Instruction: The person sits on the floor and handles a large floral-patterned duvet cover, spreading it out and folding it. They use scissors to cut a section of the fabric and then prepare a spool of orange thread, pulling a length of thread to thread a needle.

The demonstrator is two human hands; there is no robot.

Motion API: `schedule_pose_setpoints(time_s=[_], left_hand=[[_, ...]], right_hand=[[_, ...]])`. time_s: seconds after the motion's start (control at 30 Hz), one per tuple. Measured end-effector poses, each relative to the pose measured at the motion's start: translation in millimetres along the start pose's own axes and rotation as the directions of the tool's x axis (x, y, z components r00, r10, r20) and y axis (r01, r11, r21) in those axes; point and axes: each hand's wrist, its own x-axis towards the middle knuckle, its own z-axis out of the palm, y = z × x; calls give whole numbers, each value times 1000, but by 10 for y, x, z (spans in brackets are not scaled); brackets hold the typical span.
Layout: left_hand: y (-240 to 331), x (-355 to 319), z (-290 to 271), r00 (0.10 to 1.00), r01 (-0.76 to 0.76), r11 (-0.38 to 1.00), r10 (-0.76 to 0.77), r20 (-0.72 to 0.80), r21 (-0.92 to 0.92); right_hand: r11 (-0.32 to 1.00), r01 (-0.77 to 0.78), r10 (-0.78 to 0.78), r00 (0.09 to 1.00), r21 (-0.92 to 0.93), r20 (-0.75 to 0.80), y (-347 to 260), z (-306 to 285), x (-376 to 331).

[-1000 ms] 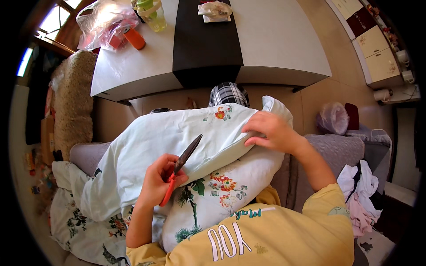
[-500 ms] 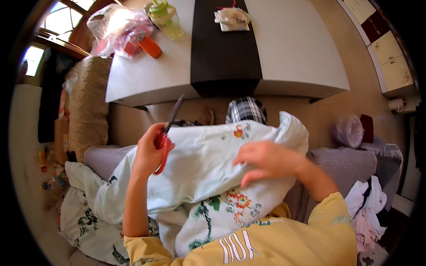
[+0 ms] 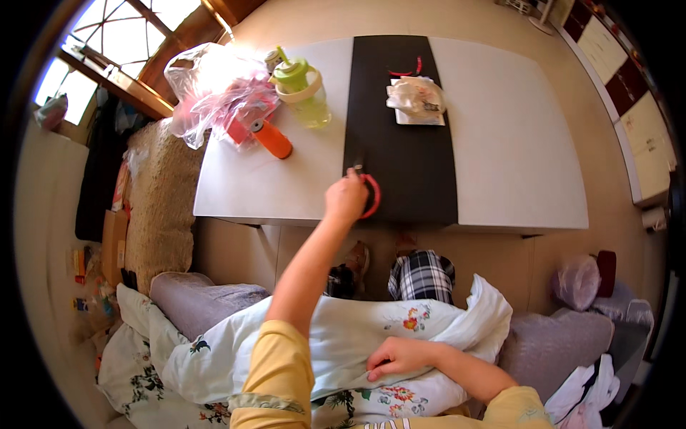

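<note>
My left hand (image 3: 346,198) is stretched forward over the table's near edge, closed on a pair of scissors (image 3: 374,197). Their red handle loops stick out to the right of the fingers, and the dark blades blend into the black strip of the tabletop. Whether they touch the table I cannot tell. Across my lap lies a white quilt (image 3: 321,350) printed with red flowers and green sprigs. My right hand (image 3: 400,356) rests on it with bent, closed fingers; what is under the fingertips, if anything, is hidden.
The low white table (image 3: 514,143) carries an orange can (image 3: 272,140), a green drink bottle (image 3: 306,100), a clear plastic bag (image 3: 214,93), and a white packet (image 3: 418,100) with a small red item (image 3: 409,71) behind it. A grey sofa (image 3: 557,343) surrounds me; a lidless bin (image 3: 576,282) stands right.
My left hand has carried the scissors from above the quilt forward to the table. My right hand has come down onto the quilt and its fingers have closed. The view has tilted up.
</note>
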Motion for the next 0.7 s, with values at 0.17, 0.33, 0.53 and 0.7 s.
schedule_pose_setpoints(time_s=[0.17, 0.33, 0.53, 0.7], left_hand=[[217, 269, 321, 1000, 15, 998, -15, 6, 55], [292, 301, 309, 997, 69, 998, -69, 32, -13], [151, 371, -42, 991, -68, 996, 62, -116, -50], [-765, 780, -714, 682, 140, 990, -71, -728, 35]], right_hand=[[984, -62, 55, 997, 169, 45, 65, -86, 78], [967, -64, 51, 997, 245, 62, 74, -145, 134], [959, -134, 107, 987, 249, 116, 35, -220, 124], [956, -133, 110, 989, 261, 101, 15, -218, 146]])
